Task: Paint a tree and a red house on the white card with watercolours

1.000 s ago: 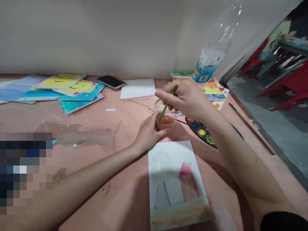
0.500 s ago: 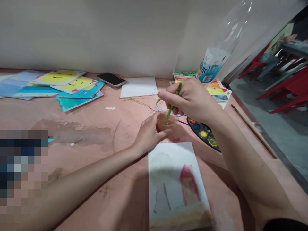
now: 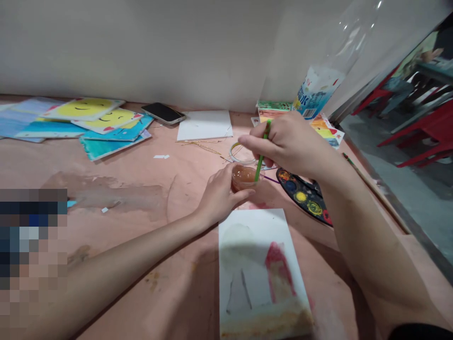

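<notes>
My left hand (image 3: 226,189) is wrapped round the near left side of a clear plastic cup (image 3: 234,185) of brownish water. In my right hand (image 3: 288,144) is a green paintbrush (image 3: 261,158), slanting down so that its lower end is in the cup at the right side; the bristles are hidden. Just below the cup lies a white painting board (image 3: 256,283) with a red shape, grey strokes and a tan band at the bottom. A black paint palette (image 3: 305,197) with several colour wells sits under my right forearm, which partly covers it.
Painted smiley boards (image 3: 83,109) are stacked at the back left, beside a phone (image 3: 163,113) and a blank board (image 3: 205,125). A tall plastic bottle (image 3: 318,92) stands at the back right near a roll of tape (image 3: 231,153). Another brush (image 3: 375,191) lies along the right edge.
The brush has moved from the middle of the water to the cup's right side, with my right hand shifting slightly right. My left hand still holds the cup.
</notes>
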Demonstrator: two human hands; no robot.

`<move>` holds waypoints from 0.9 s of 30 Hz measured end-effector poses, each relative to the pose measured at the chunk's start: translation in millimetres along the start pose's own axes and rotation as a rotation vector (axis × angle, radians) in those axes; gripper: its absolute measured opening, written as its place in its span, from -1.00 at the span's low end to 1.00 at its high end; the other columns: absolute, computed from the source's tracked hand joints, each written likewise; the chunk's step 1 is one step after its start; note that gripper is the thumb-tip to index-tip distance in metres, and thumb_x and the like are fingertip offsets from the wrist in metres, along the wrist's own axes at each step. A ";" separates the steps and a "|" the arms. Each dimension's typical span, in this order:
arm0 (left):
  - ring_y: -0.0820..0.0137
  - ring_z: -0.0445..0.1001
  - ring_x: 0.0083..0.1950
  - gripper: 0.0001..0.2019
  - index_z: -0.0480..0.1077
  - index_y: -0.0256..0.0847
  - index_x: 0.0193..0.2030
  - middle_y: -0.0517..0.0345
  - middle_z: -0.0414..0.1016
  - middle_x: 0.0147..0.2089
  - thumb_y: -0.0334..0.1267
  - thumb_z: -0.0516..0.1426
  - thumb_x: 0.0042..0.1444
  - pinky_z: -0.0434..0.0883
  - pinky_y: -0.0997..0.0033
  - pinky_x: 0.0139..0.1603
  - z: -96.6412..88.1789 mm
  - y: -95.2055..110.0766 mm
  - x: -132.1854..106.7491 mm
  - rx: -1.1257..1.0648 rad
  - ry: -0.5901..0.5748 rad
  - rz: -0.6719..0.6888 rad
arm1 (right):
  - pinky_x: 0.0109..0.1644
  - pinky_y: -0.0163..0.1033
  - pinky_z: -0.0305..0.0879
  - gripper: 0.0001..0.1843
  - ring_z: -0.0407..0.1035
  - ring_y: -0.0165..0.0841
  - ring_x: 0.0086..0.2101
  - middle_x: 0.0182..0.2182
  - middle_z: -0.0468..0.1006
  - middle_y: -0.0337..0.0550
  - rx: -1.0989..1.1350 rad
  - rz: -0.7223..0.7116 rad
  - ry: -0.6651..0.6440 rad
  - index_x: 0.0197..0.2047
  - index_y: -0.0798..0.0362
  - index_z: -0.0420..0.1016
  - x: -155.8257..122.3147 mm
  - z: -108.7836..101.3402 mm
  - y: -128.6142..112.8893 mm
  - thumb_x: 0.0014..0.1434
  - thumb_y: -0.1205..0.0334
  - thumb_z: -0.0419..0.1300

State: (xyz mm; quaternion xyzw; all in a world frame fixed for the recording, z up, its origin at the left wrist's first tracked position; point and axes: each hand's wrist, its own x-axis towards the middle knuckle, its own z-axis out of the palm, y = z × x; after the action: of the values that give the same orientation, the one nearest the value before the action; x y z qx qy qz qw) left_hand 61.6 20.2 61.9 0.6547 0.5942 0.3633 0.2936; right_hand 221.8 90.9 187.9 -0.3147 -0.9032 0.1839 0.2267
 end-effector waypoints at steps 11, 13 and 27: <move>0.07 0.57 0.12 -0.52 0.40 -0.11 0.19 0.00 0.61 0.16 -0.20 0.37 0.15 0.50 0.04 0.13 0.4 0.1 0.3 -0.008 0.001 0.007 | -0.38 -0.20 0.11 -0.42 0.30 -0.40 -0.58 -0.67 0.41 -0.28 0.128 -0.011 0.007 -0.58 0.01 0.36 -0.2 -0.4 1.9 0.54 0.12 0.17; 0.05 0.57 0.14 -0.52 0.41 -0.11 0.17 0.00 0.62 0.15 -0.20 0.37 0.14 0.49 0.03 0.14 0.0 0.4 0.2 -0.004 0.007 0.002 | -0.32 -0.18 0.13 -0.39 0.30 -0.39 -0.55 -0.68 0.37 -0.27 0.036 0.031 0.062 -0.61 -0.01 0.24 0.2 -0.3 0.6 0.52 0.20 0.18; 0.07 0.58 0.13 -0.50 0.41 -0.08 0.18 0.04 0.62 0.16 -0.25 0.39 0.11 0.48 0.06 0.14 0.3 2.3 -0.4 0.005 0.003 0.017 | -0.35 -0.19 0.14 -0.39 0.29 -0.41 -0.56 -0.66 0.42 -0.26 0.105 0.004 -0.023 -0.60 0.02 0.33 -1.7 -2.4 -0.3 0.54 0.13 0.17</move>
State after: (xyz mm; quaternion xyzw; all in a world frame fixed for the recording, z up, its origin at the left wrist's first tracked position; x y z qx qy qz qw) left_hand 63.2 19.5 63.5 0.6601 0.5900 0.3651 0.2880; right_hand 224.1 90.0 189.5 -0.3019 -0.8943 0.2352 0.2320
